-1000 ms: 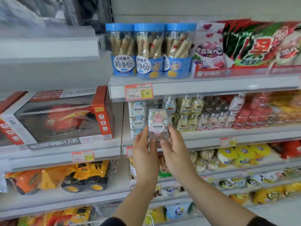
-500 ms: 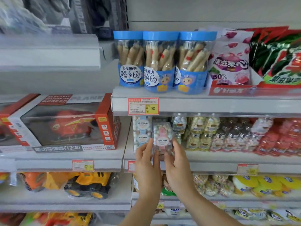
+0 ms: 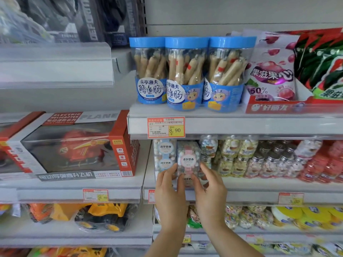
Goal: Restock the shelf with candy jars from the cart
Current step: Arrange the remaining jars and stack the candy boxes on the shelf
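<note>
A clear square candy jar (image 3: pixel 188 157) with a pink band and a round label sits at the left end of the middle shelf (image 3: pixel 250 194). My left hand (image 3: pixel 169 195) and my right hand (image 3: pixel 211 193) grip it by its lower sides, one on each flank. Under it stands a second jar of the same kind (image 3: pixel 187 179), mostly hidden by my thumbs. Two like jars with blue labels (image 3: pixel 164 154) are stacked just to the left. The cart is out of view.
Round candy jars with silver lids (image 3: pixel 259 160) fill the shelf to the right. Three blue-lidded sausage tubs (image 3: pixel 186 75) stand on the shelf above, with its price tag (image 3: pixel 166 127) hanging low. A boxed toy helicopter (image 3: pixel 74 145) is at the left.
Both hands have carried the pink-banded jar forward and into the shelf, on top of the like jar. The camera has moved closer to the shelves.
</note>
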Tool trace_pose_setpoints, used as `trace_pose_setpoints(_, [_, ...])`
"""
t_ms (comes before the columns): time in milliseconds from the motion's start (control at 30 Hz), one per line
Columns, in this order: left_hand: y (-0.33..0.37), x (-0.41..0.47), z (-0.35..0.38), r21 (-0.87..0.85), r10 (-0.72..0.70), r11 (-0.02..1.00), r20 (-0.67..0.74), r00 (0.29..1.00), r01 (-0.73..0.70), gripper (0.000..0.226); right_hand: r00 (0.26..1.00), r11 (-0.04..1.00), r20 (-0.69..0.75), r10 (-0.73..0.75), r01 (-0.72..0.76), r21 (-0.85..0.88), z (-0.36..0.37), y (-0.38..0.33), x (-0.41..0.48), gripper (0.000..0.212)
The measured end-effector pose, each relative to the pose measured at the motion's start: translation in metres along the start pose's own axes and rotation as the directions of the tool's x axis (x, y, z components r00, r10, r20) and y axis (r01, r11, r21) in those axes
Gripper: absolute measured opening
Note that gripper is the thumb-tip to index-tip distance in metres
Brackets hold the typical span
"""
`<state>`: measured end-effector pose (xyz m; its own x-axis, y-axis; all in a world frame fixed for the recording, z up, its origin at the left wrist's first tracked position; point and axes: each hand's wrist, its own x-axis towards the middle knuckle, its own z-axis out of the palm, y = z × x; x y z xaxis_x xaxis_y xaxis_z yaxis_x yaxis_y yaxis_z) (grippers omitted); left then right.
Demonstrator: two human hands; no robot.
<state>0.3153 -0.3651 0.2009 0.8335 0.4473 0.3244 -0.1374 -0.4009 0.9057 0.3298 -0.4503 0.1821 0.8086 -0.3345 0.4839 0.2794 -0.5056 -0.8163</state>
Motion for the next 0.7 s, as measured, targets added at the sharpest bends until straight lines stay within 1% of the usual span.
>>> trace_pose_setpoints(167, [-0.003, 0.001, 0.000, 0.048, 0.029, 0.998, -0.012, 1.000, -0.029, 0.030, 0.999, 0.999, -0.019, -0.040, 0.040, -0.017, 0.004, 0.006, 0.000, 0.044])
trace_pose_setpoints(300, [-0.010, 0.003, 0.002, 0.071, 0.094, 0.993, -0.037, 0.995, -0.091, 0.029, 0.994, 0.994, -0.048, -0.094, 0.091, -0.055, 0.006, 0.008, 0.002, 0.042])
trace_pose_setpoints(567, [-0.015, 0.006, 0.007, 0.055, 0.156, 0.987, -0.094, 0.983, -0.151, 0.028, 0.979, 0.984, -0.119, -0.166, 0.157, -0.087, 0.008, 0.011, 0.004, 0.041])
trace_pose_setpoints(700, [-0.018, 0.007, 0.008, 0.057, 0.187, 0.982, -0.105, 0.977, -0.182, 0.029, 0.972, 0.977, -0.119, -0.202, 0.192, -0.089, 0.010, 0.015, 0.005, 0.040])
